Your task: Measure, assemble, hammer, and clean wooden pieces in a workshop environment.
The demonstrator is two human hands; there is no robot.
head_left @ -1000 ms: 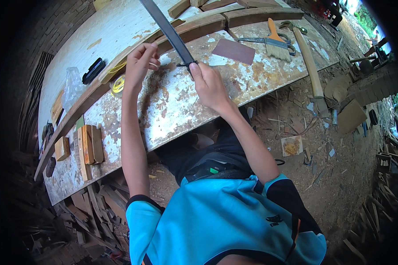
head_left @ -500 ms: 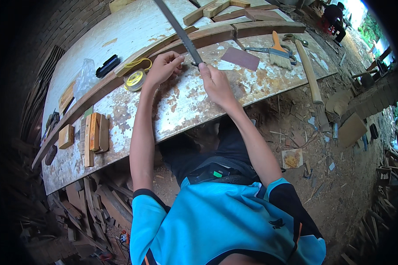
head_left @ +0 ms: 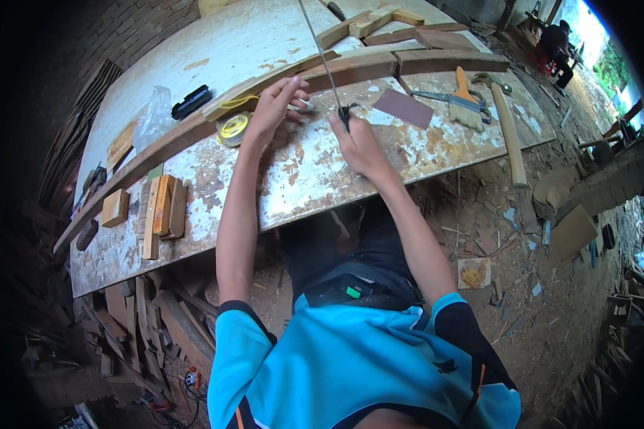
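Observation:
A narrow saw (head_left: 320, 53) with a long thin blade and a dark handle points up and away from me, its blade seen almost edge-on. My right hand (head_left: 360, 145) is wrapped round its handle above the worn workbench (head_left: 300, 189). To the left of the blade, my left hand (head_left: 277, 107) is raised with bent fingers apart and nothing in them. Behind both hands runs a long curved wooden piece (head_left: 358, 69). A yellow tape measure (head_left: 233, 129) lies beside my left wrist. Right of my right hand is a brownish sandpaper sheet (head_left: 403, 109).
A paintbrush (head_left: 465, 104), scissors (head_left: 436, 96) and a hammer (head_left: 508, 136) lie at the bench's right end. Wooden blocks (head_left: 166, 207), a plastic bag (head_left: 154, 118) and a black case (head_left: 192, 102) are at left. Scrap wood (head_left: 147, 314) is piled below. A person (head_left: 553, 50) sits far right.
The saw has turned from showing its flat side to nearly edge-on, and its handle now shows. My left hand has opened its fingers and moved slightly away from the saw.

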